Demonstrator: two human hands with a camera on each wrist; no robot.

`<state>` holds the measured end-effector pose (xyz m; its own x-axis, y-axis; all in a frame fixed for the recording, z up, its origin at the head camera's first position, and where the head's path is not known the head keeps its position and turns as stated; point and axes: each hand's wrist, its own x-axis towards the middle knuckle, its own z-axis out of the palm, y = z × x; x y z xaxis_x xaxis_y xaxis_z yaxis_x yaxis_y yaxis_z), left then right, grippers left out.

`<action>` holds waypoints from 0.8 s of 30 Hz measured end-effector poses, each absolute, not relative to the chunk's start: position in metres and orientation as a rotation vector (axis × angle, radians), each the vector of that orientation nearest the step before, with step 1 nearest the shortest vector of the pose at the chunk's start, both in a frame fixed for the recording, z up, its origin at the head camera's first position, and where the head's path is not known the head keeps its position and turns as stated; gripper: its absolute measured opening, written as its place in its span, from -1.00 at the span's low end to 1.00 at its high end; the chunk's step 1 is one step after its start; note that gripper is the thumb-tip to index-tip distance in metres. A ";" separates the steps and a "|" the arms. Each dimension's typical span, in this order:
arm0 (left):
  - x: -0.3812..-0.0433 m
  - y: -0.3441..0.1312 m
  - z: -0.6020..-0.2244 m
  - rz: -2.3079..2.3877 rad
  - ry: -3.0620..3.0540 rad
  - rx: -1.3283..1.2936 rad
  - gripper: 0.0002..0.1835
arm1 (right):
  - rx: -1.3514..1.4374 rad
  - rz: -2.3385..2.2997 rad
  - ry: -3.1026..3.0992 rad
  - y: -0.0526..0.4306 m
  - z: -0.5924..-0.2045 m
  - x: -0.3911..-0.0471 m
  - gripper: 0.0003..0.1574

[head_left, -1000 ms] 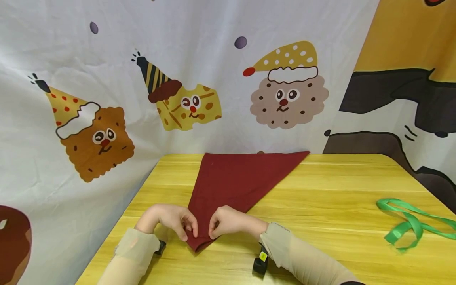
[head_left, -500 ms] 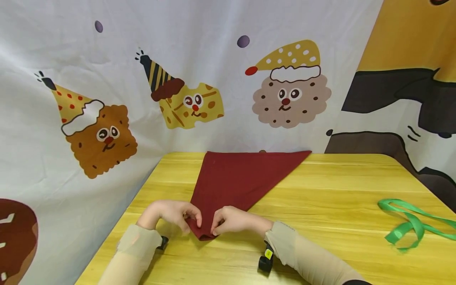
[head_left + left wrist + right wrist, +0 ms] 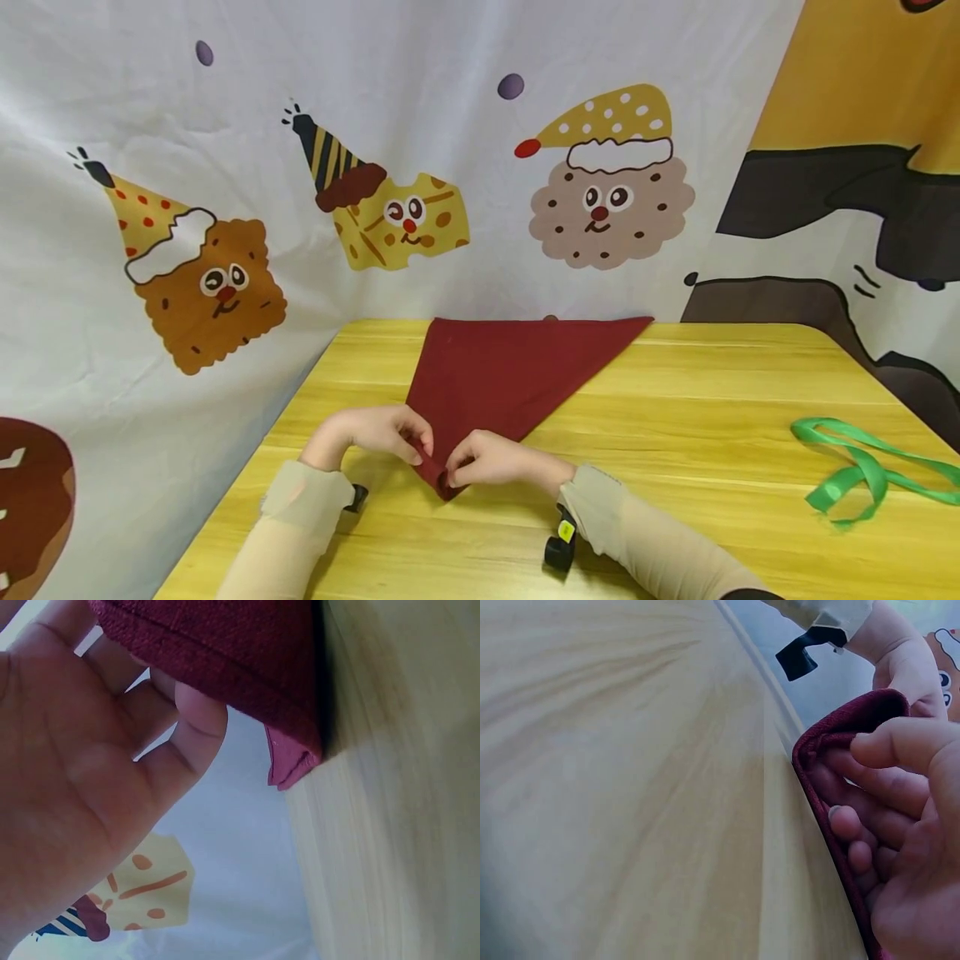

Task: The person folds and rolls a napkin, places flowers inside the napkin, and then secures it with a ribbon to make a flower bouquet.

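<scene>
A dark red cloth napkin (image 3: 498,367), folded into a triangle, lies on the wooden table, its wide side along the back edge. At its near corner the fabric is turned over into a small roll (image 3: 433,473). My left hand (image 3: 384,429) pinches the left side of this roll between thumb and fingers. On the other side my right hand (image 3: 487,458) grips the roll's right end. The right wrist view shows that hand's thumb over the rolled cloth (image 3: 847,720), several fingers tucked inside the fold. Cloth (image 3: 217,656) hides some left fingertips in the left wrist view.
A loose green ribbon (image 3: 862,475) lies in loops at the right side of the table (image 3: 675,392). Behind the table hangs a white curtain (image 3: 465,50) printed with cartoon biscuits and cheese. A black wrist camera (image 3: 560,546) sits under the right forearm.
The near corner of the napkin has been rolled farther up, away from the body. My left hand has moved forward and right, closer to the right hand. The ribbon lies still.
</scene>
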<state>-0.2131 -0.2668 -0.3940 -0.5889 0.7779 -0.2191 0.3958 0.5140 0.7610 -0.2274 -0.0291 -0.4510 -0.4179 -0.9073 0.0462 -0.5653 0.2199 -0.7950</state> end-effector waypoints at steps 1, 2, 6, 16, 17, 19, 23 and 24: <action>-0.213 -0.266 -0.394 0.920 2.218 0.946 -0.94 | -1.321 -1.084 2.059 -0.029 -0.451 -0.227 -0.86; -0.212 -0.265 -0.394 0.927 2.229 0.937 -0.94 | -1.278 -1.103 2.045 -0.029 -0.451 -0.227 -0.82; -0.211 -0.261 -0.393 0.928 2.275 0.903 -0.93 | -1.123 -1.191 1.946 -0.028 -0.449 -0.226 -0.59; -0.212 -0.250 -0.394 0.893 2.385 0.838 -0.91 | -0.994 -1.244 1.976 -0.029 -0.446 -0.226 -0.76; -0.212 -0.250 -0.395 0.890 2.394 0.838 -0.91 | -0.986 -1.241 1.994 -0.029 -0.446 -0.226 -0.75; -0.213 -0.249 -0.397 0.877 2.417 0.831 -0.93 | -0.976 -1.235 2.015 -0.029 -0.446 -0.226 -0.74; -0.214 -0.248 -0.400 0.864 2.449 0.824 -0.94 | -0.996 -1.208 2.060 -0.029 -0.447 -0.227 -0.77; -0.214 -0.248 -0.400 0.869 2.455 0.816 -0.93 | -1.010 -1.196 2.077 -0.028 -0.447 -0.228 -0.75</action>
